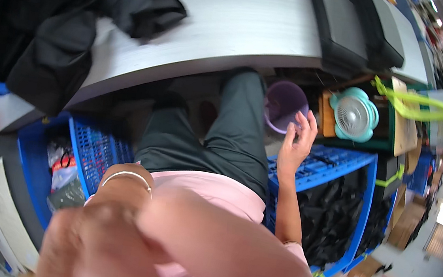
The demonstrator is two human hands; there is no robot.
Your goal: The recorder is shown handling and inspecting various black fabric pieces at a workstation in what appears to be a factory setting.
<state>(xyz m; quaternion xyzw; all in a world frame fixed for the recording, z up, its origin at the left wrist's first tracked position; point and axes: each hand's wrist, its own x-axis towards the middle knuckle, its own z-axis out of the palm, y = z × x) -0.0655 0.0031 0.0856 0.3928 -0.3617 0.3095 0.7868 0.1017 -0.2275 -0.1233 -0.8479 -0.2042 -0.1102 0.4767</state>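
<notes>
My left hand [99, 229], with a pale bangle [125, 174] at its wrist, is raised very near the camera. It looks large and blurred, and its fingertips run out of the lower edge, so whether they hold anything is hidden. My right hand [297, 144] hangs beside my right leg, fingers loosely bent and apart, with nothing in it. Just beyond its fingertips stands a purple bin [285, 105] under the table; I cannot tell whether they touch. Beneath that hand lies the rim of a blue plastic crate [332, 163] full of black pieces [330, 218].
Black fabric [138, 5] is heaped on the white table [240, 9] at the left, and black-and-grey padded pieces [340, 33] lie at its right. A turquoise fan [354, 115] stands beside the bin. Another blue crate [97, 148] is at my left; cardboard boxes [407, 221] stand farther right.
</notes>
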